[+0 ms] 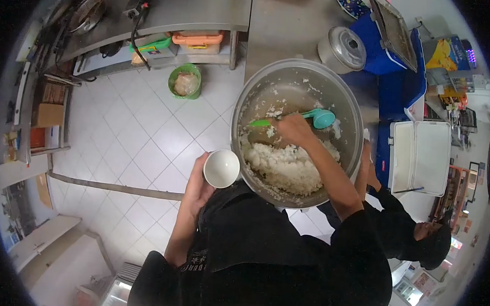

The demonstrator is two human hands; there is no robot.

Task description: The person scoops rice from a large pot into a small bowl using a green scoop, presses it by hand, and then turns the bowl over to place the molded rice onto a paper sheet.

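The right hand [296, 128] grips a teal rice paddle [312, 118] inside the big pot [247, 106] (rice [288, 168] heaped at its near side), while the left hand [198, 192] cups a still-empty white bowl [221, 168] beside the rim, so serving has barely begun.

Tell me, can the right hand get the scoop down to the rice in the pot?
Probably yes. The right hand already holds the scoop inside the open pot, just above the rice. Nothing lies between them. The left hand holds the bowl outside the rim.
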